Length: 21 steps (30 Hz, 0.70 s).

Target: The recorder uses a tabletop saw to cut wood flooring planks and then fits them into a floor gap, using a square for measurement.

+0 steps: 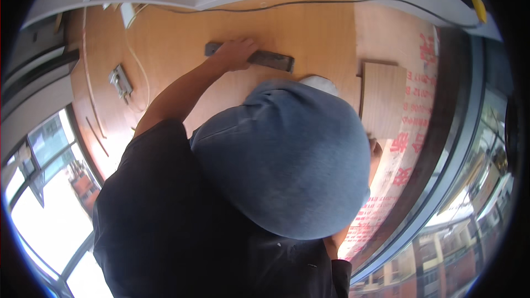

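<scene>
My left hand (237, 53) reaches forward and is closed over the middle of a long dark bar-shaped tool (276, 60), which lies slantwise on the wood-coloured floor (309, 27). Both ends of the bar stick out past the hand. My right hand (375, 148) shows only in part, at the near left corner of a wooden board (385, 99); most of its fingers are hidden. A large rounded blue-grey cloth shape (287, 160) fills the space between my arms and covers much of the right forearm. Beyond it peeks a white rounded thing (320, 84), mostly covered.
A silvery tool (120, 81) lies at the left near a pale cord (142, 66). A black cable (309, 3) runs along the far edge toward a yellow item (477, 8). Red-printed sheeting (417, 110) covers the right side, beside a dark window frame (455, 110).
</scene>
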Tool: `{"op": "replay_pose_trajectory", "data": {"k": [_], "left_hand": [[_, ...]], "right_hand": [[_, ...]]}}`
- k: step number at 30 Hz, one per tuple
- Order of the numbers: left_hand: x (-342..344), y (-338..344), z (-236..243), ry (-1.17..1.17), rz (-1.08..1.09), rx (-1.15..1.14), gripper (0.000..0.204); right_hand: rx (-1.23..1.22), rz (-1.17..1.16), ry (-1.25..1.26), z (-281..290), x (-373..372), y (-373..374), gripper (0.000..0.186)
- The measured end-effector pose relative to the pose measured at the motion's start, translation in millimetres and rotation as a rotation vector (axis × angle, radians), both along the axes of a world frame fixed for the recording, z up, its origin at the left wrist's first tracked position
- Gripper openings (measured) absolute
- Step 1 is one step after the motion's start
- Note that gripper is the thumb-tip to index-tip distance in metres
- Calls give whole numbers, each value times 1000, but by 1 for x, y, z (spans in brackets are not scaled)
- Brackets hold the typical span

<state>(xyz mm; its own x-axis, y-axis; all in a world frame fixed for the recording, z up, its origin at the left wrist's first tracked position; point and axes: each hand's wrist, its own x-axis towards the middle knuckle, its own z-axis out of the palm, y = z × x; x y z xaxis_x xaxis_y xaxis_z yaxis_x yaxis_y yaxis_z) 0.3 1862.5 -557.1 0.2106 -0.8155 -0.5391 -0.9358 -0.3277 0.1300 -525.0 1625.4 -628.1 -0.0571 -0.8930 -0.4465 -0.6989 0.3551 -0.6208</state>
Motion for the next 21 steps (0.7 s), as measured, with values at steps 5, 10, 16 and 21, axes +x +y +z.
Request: {"op": "replay_pose_trajectory", "data": {"k": [5, 10, 16, 21], "left_hand": [[-68, -114, 60, 175, -164, -45, 49], [-236, -212, 33, 497, -775, 17, 48], [-365, -169, 25, 695, -1219, 216, 48], [-382, -133, 21, 727, -1353, 344, 47]], "right_hand": [[-245, -166, 97, 106, -7, -4, 46], [-556, -352, 374, 208, -134, 14, 32], [-641, -740, 679, 267, -296, 177, 33], [-353, -1067, 775, 232, -324, 338, 33]]}}
